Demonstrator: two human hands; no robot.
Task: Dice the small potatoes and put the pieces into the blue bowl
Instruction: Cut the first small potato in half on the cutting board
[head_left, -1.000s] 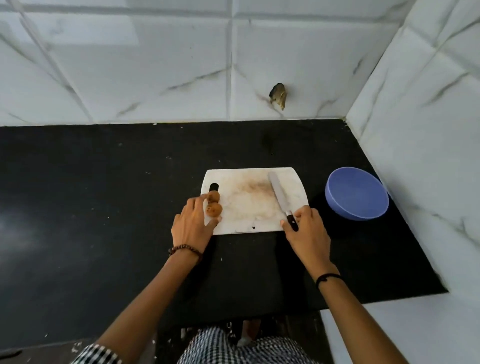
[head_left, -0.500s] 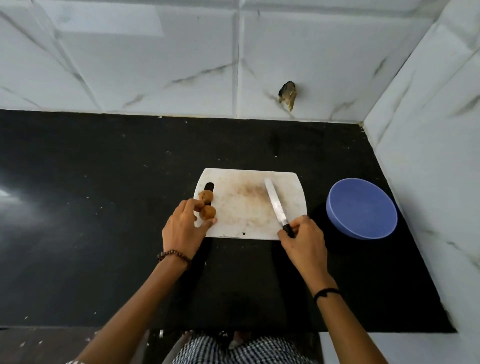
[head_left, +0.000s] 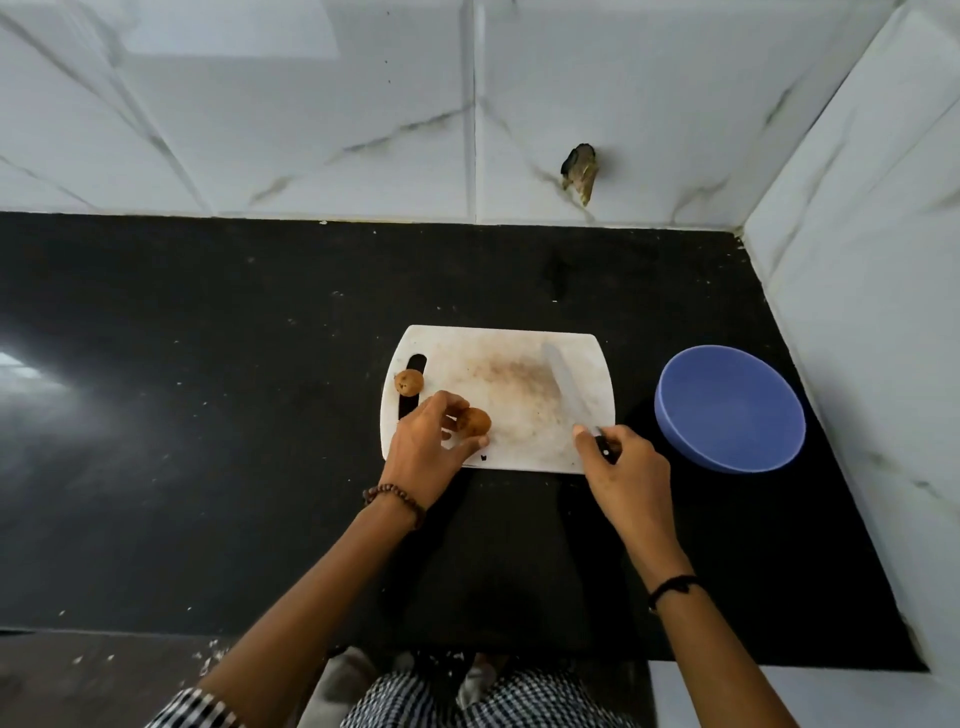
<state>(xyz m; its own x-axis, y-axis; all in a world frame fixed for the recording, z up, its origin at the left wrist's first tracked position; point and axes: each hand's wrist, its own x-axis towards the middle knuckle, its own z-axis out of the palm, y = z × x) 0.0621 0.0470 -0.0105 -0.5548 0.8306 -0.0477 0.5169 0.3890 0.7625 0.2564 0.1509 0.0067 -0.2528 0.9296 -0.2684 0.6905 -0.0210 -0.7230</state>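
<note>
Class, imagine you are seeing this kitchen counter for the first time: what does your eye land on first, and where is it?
The white cutting board stands out against the black counter, with the empty blue bowl just to its right. On it, the left hand pinches a small potato while the right hand grips the knife; a second potato sits by the board's handle slot.
</note>
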